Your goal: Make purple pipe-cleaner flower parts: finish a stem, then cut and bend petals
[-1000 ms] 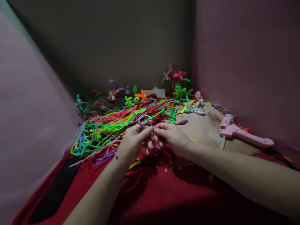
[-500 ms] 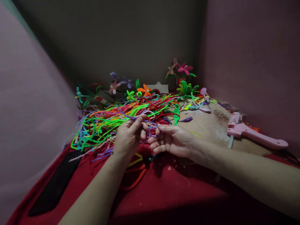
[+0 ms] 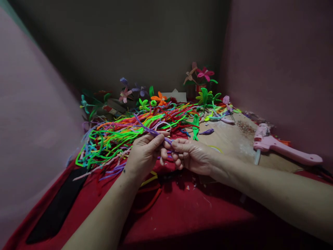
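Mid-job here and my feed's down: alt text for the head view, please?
Left hand and right hand pinch purple strands between their fingers, above a red cloth. Beyond and to the left spreads a pile of bright, many-coloured strands; a pink glue gun lies at the right, and fuzzy flowers stand behind, one orange.

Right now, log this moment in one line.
left hand: pinching purple strand | right hand: pinching same strand | pink glue gun: lying at right, untouched
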### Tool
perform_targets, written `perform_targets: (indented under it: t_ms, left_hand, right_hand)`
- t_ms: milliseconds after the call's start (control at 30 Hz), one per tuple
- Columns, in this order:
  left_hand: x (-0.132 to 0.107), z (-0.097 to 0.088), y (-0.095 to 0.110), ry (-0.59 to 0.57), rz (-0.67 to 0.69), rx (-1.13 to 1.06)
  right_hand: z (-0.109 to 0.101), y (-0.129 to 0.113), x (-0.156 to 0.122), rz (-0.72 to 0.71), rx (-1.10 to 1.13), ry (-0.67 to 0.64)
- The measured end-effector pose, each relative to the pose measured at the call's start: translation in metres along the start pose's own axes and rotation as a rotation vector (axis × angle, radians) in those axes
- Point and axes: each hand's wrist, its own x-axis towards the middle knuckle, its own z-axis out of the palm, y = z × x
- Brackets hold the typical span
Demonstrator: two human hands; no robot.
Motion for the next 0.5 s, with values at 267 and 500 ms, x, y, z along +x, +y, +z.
perform_targets:
  t_ms: [267, 500]
  left_hand:
    - [-0.0041, 0.0047, 0.0034, 0.057, 0.023, 0.163]
    - [-0.0084, 0.0081, 0.0028, 0.039, 0.059, 0.327]
  right_hand:
    - [0.0022, 0.0009, -0.0005, -0.034, -0.03, 0.191]
    - [0.0046, -0.0037, -0.0025, -0.023, -0.008, 0.155]
